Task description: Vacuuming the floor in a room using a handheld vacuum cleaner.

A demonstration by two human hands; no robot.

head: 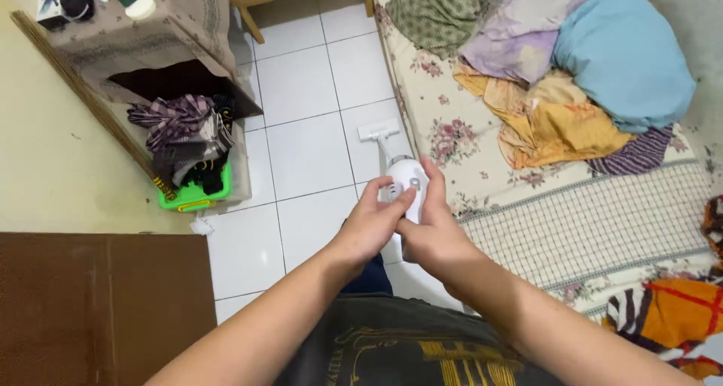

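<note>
Holding a white handheld vacuum in both hands over the tiled floor.
A green basket of clothes sits far left; the left hand curls around the vacuum's body, thumb pressed on top, the right hand wraps its other side, and the mattress lies rightward.

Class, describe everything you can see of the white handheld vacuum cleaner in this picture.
The white vacuum cleaner looks like smooth plastic, with a rounded body, a slim tube and a flat rectangular head resting on the white tiled floor beside the floral mattress. It tilts away from the person. The left hand and right hand both grip its body.
</note>
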